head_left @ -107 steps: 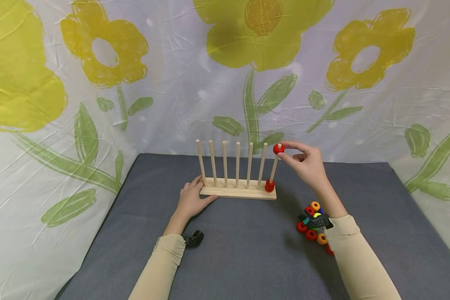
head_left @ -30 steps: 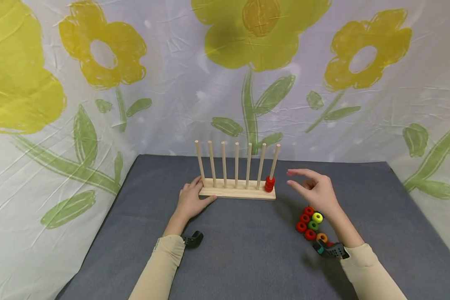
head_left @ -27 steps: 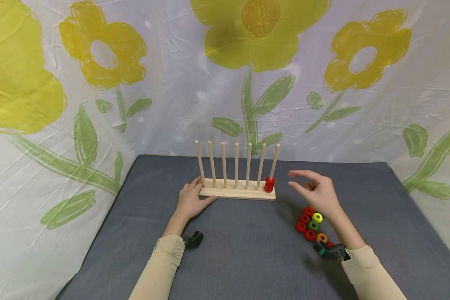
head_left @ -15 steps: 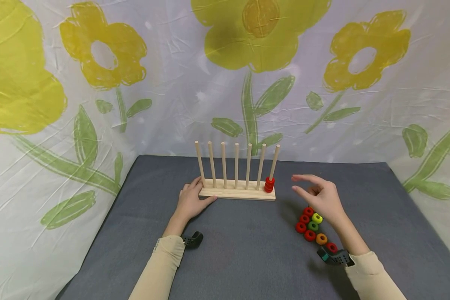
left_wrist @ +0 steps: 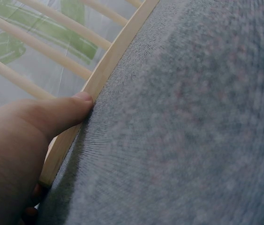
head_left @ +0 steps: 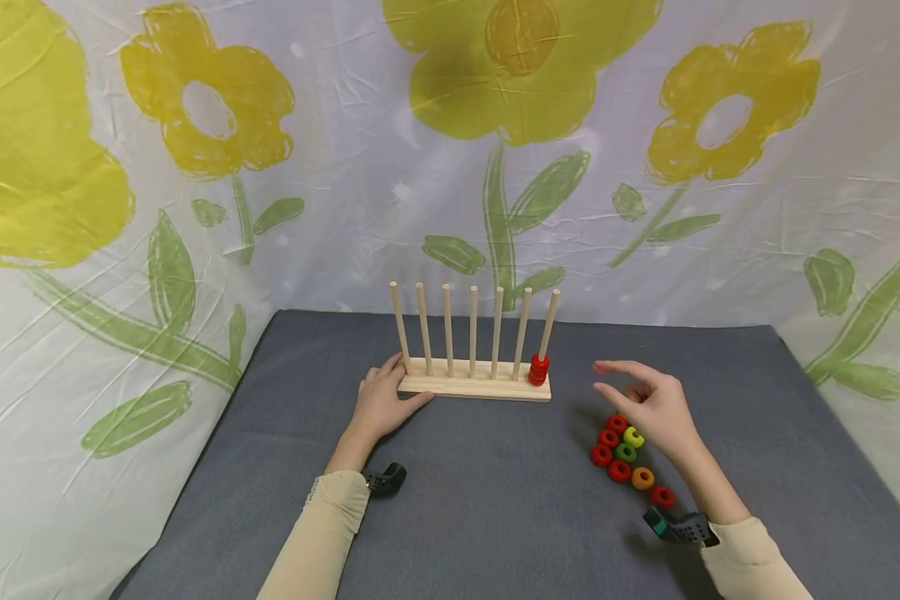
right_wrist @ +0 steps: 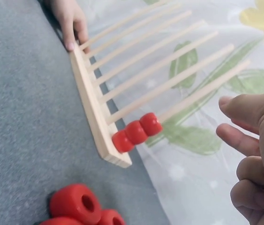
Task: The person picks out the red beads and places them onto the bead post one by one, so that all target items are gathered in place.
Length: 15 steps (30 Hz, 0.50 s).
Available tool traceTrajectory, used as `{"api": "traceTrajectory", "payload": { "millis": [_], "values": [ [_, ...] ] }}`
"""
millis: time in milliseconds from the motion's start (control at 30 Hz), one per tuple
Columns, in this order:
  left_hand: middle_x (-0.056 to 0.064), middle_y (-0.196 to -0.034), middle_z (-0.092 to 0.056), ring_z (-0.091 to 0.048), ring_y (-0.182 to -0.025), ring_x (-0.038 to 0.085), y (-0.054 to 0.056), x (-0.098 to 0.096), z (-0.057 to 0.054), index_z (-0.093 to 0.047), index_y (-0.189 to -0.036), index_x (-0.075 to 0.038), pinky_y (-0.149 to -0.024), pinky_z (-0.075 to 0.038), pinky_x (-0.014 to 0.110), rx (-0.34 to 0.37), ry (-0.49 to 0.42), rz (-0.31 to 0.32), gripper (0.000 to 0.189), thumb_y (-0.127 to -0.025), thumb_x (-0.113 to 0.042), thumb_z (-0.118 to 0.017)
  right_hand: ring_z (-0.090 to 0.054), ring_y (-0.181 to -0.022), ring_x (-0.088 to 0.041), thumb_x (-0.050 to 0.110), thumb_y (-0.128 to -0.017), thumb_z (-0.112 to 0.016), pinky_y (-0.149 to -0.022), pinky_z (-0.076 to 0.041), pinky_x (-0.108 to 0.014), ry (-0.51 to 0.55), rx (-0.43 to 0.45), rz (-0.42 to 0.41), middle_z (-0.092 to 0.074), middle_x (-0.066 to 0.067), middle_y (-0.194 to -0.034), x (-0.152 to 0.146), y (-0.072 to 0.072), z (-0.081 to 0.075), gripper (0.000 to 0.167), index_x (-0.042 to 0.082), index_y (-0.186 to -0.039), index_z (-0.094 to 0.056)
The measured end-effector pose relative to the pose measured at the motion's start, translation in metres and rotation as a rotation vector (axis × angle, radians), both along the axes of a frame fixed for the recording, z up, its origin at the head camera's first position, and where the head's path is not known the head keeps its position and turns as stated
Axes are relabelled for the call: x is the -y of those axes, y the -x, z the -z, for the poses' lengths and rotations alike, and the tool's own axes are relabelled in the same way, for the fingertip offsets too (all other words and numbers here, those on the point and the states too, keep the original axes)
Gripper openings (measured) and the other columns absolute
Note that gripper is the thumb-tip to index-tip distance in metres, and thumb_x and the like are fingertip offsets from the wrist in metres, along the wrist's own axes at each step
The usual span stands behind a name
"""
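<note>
A wooden peg rack (head_left: pixel 474 386) with a row of upright pegs stands on the cloth. Its rightmost peg carries three red beads (right_wrist: pixel 136 132), stacked down at the base. My left hand (head_left: pixel 380 404) grips the rack's left end, the thumb against the front edge and the fingers behind. To the right of the rack my right hand (head_left: pixel 656 408) hovers with thumb and forefinger spread apart and nothing between them. Below it lie loose beads: several red ones (head_left: pixel 602 454), a yellow bead (head_left: pixel 633 437), a green bead (head_left: pixel 626 452) and an orange bead (head_left: pixel 642 477).
Grey-blue cloth (head_left: pixel 465 500) covers the table. Behind it hangs a pale curtain (head_left: pixel 360 208) printed with yellow flowers. A dark wrist camera (head_left: pixel 682 527) on the right forearm sits close beside the nearest red bead.
My right hand set a third red bead on the rightmost peg and let go; the bead slid down. The hand then moved right and toward me. My left hand stayed put.
</note>
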<state>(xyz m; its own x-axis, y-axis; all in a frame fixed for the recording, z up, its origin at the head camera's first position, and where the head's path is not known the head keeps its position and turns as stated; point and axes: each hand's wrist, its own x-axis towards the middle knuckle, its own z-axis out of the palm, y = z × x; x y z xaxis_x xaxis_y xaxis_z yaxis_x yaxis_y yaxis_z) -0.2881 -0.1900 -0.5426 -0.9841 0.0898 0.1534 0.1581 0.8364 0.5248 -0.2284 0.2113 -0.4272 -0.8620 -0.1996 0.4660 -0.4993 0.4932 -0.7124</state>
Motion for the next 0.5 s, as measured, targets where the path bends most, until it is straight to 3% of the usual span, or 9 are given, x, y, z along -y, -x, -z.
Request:
{"api": "traceTrajectory", "payload": {
  "millis": [500],
  "values": [
    [0.017, -0.16, -0.034, -0.041, -0.129, 0.04, 0.001, 0.001, 0.002, -0.048, -0.151, -0.003, -0.101, -0.032, 0.055, -0.003, -0.006, 0.005, 0.083, -0.09, -0.054, -0.073, -0.021, -0.04, 0.0, -0.007, -0.087, -0.076, -0.038, -0.024, -0.029, 0.033, 0.014, 0.013, -0.033, 0.006, -0.046, -0.018, -0.013, 0.017, 0.03, -0.001, -0.117, -0.074]
  ]
}}
